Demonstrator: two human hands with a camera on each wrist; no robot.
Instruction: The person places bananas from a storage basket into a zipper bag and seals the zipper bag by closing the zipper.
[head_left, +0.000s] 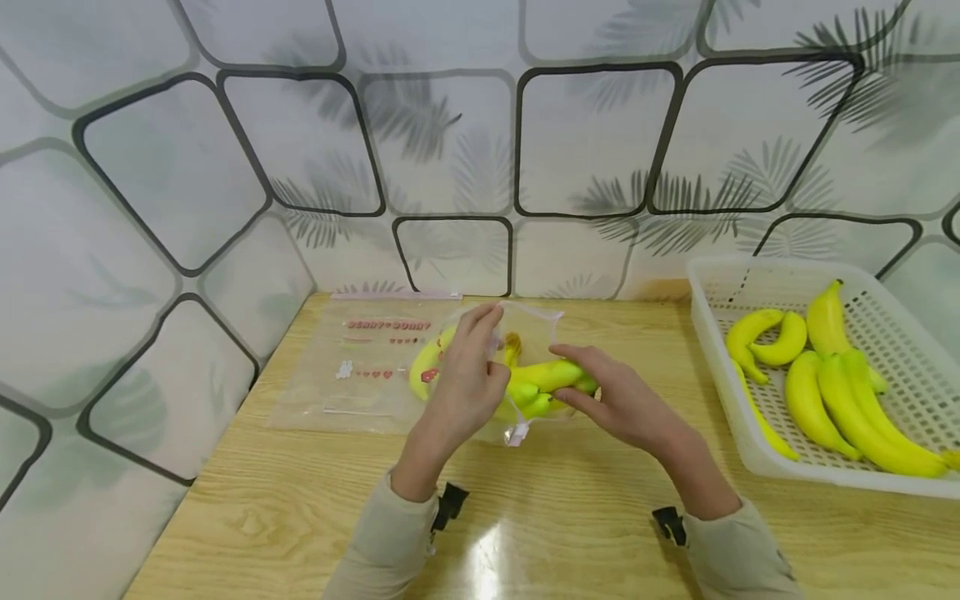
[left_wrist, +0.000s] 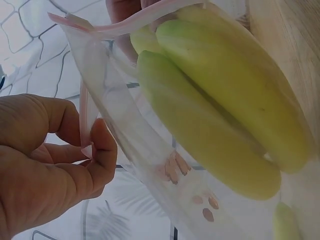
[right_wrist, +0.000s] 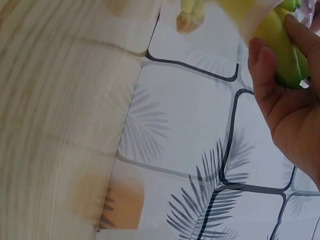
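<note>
A clear zip bag [head_left: 558, 318] with a pink zip edge and red prints lies mouth-right in the middle of the table. My left hand [head_left: 468, 375] pinches its zip edge; in the left wrist view, thumb and fingers [left_wrist: 102, 160] close on the strip. At the mouth, my right hand [head_left: 626, 404] grips a bunch of yellow bananas [head_left: 555, 377] with green tips, thumb on the near side and fingers on the far side. The bunch lies partly inside the bag. More yellow banana [head_left: 422, 367] shows through the plastic at the left, and a brown stem [head_left: 513, 343] rises behind.
Flat on the table to the left lies another clear bag [head_left: 303, 392] printed with red lettering and a white bunny. A white perforated basket [head_left: 712, 333] stands at the right, holding several bananas [head_left: 862, 408]. Patterned fabric [head_left: 450, 142] borders the table behind and at the left.
</note>
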